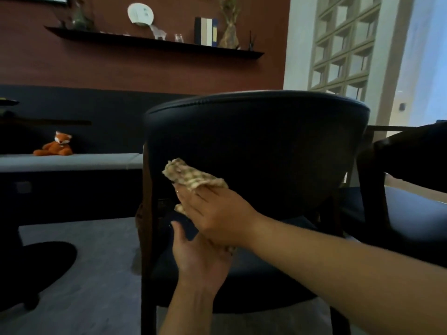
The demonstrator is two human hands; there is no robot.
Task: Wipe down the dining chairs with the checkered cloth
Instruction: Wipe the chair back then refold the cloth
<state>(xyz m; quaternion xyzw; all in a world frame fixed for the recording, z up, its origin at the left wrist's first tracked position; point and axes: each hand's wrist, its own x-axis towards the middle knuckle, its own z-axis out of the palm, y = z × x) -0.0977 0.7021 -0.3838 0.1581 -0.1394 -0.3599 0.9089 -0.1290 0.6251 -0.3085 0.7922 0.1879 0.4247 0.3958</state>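
Note:
A dark blue upholstered dining chair (256,141) with a curved backrest and dark wooden legs fills the middle of the view. The beige checkered cloth (193,176) lies against the lower left of the backrest's inner face. My right hand (217,213) lies flat over the cloth with its fingers extended, pressing it to the backrest. Just below it, over the seat, my left hand (200,257) touches the cloth's lower edge, which peeks out between the two hands.
A second dark chair (411,189) stands at the right, close to the first. At the left are a round table base (36,262) and a grey bench (72,162) with an orange fox toy (56,145). A wall shelf (154,41) holds ornaments.

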